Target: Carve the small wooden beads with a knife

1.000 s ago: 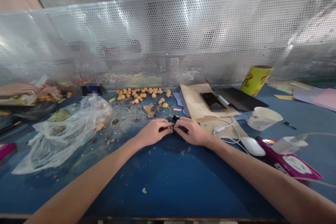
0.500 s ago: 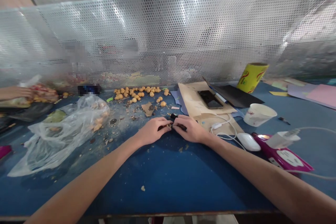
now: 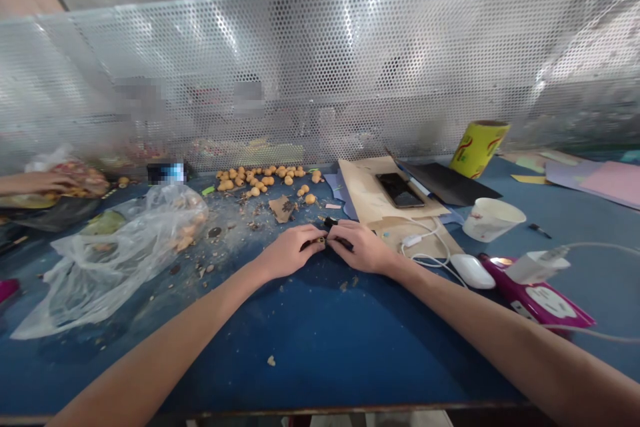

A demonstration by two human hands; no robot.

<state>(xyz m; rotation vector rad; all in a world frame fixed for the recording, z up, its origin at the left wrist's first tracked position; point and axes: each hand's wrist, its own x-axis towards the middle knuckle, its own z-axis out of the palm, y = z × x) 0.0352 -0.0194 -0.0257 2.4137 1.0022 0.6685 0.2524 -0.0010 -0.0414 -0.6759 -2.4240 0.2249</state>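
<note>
My left hand (image 3: 289,251) and my right hand (image 3: 359,247) rest on the blue table (image 3: 320,340), fingertips meeting. Both are closed in a pinch around a small black tool (image 3: 333,233) and a tiny yellowish piece (image 3: 320,240) between them. Most of the tool is hidden under my fingers. A scatter of small orange-yellow nuts (image 3: 265,179) lies just beyond my hands, with crumbs and husk bits around them.
A crumpled clear plastic bag (image 3: 115,253) lies left. Right of my hands are brown paper (image 3: 373,203) with a phone (image 3: 399,189), a white cable, a white mouse (image 3: 473,271), a white cup (image 3: 493,219), a magenta power strip (image 3: 543,297) and a yellow roll (image 3: 479,149). Another person's hand (image 3: 35,181) is far left. A perforated metal screen (image 3: 320,73) stands behind.
Both hands stay pinched together on the small piece and tool; the view has shifted slightly, and the far-left person's hand has moved a little.
</note>
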